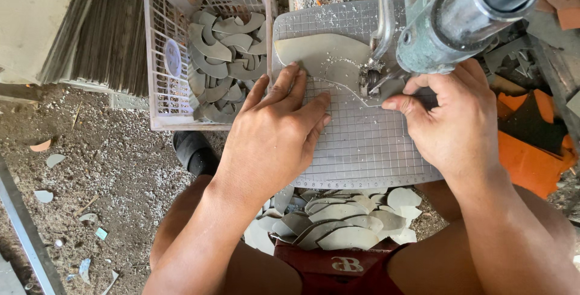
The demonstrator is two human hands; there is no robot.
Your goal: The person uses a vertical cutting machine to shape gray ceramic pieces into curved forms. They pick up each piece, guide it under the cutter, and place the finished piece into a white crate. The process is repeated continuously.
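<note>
Gridded cutting table, pale grey metal scored in small squares with a ruler edge along its near side, is the widest surface and the landmark for everything else. Above its far right corner hangs the cutting machine, a heavy grey-green cast body with a round barrel, worn and dusty. Left of the table stands a white plastic crate with a lattice wall, roughly half full of curved grey offcuts, crescent and leaf shapes with a matte, chalky face. Below the table's near edge, on the person's lap, lies a second heap of cut pieces, paler and rounder, overlapping like scales. Judging by these two piles, a good many pieces are already cut, while the one on the table is only partly through.

That piece, a flat grey tile with one curved edge, lies on the far part of the table, touching the blade area, with white dust and chips around it. The left hand lies flat and spread, fingertips pressing the tile's near edge, gripping nothing. The right hand is loosely curled just right of the blade, thumb and forefinger pinched at the tile's right end; how firmly it holds I cannot tell. Orange tile scraps lie right of the table.
</note>
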